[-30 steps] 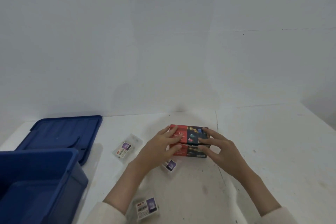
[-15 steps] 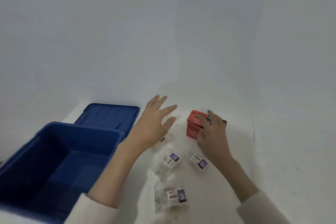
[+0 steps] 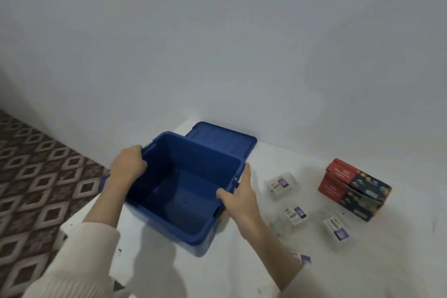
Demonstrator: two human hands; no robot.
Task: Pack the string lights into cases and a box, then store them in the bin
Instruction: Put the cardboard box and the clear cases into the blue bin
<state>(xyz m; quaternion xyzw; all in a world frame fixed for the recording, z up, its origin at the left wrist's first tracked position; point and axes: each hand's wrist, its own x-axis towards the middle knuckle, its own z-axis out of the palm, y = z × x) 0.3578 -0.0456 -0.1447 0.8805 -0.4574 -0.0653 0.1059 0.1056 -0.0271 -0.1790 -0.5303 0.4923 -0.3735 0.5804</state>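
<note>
Evidently both grips have left the red-and-dark printed cardboard box [image 3: 353, 187]. The left grip [image 3: 128, 164] now clasps one rim of the open blue plastic bin [image 3: 200, 172], and the right grip [image 3: 238, 197] clasps the opposite rim. The box stands on the white desk [image 3: 362, 261], well right of the right grip, with the clear plastic cases [image 3: 295, 215] between. The bin appears empty, so storing is judged imminent.

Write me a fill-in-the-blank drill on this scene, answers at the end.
The left hand and right hand grip the blue bin by its ____.
The lid is ____ (on/off) the bin.
The red box stands on the bin's ____ (left/right) side.
Missing: rim; off; right.
</note>
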